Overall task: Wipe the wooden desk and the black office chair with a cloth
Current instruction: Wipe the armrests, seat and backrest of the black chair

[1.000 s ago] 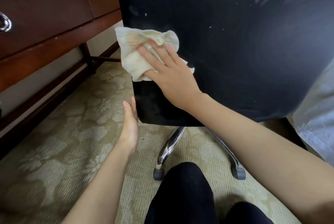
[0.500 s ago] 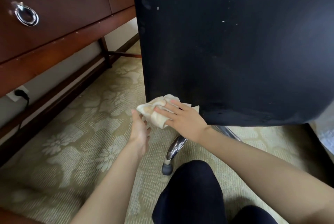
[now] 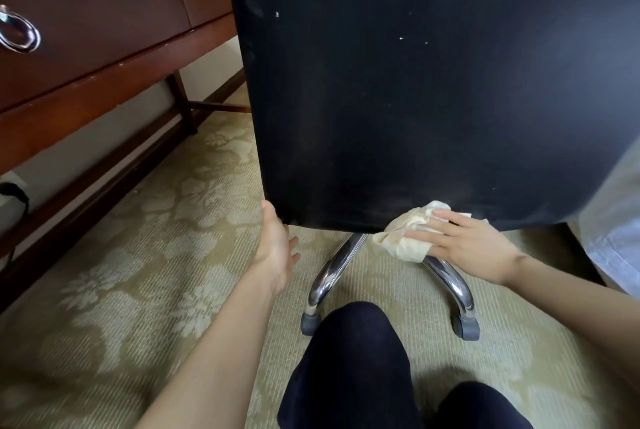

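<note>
The cloth [image 3: 403, 238] lies under the straight fingers of the right hand [image 3: 465, 246], against the chair's [image 3: 415, 99] lower edge; the left hand [image 3: 277, 250], fingers relaxed, holds nothing.

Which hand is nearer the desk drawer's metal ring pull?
Left. The left hand is at the chair back's lower left corner, toward the ring pull; the right hand presses the cloth farther right along the bottom edge.
</note>
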Motion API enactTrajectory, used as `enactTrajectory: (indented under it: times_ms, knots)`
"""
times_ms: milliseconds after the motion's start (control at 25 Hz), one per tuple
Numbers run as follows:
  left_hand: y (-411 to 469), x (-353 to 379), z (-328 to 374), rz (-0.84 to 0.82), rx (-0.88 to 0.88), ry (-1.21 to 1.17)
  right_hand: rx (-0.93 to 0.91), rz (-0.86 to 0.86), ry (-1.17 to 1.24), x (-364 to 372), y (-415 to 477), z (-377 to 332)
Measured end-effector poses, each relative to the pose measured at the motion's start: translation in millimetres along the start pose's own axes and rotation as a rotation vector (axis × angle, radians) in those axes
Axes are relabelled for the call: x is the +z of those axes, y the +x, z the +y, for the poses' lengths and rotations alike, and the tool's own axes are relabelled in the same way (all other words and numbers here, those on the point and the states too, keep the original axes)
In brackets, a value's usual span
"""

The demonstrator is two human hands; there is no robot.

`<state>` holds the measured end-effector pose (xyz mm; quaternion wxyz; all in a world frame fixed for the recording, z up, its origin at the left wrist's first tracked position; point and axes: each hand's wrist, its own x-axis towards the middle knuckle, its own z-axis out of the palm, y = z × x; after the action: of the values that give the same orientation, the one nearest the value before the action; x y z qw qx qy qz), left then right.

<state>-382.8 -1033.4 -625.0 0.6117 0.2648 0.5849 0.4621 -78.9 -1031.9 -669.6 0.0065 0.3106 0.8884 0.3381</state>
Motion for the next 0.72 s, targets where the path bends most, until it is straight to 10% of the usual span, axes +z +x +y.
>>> enactTrajectory:
  times_ms: [720]
  knots:
    - [-5,37,-16,-0.023,-0.069,0.007,0.061,0.058,0.021,0,87,-33]
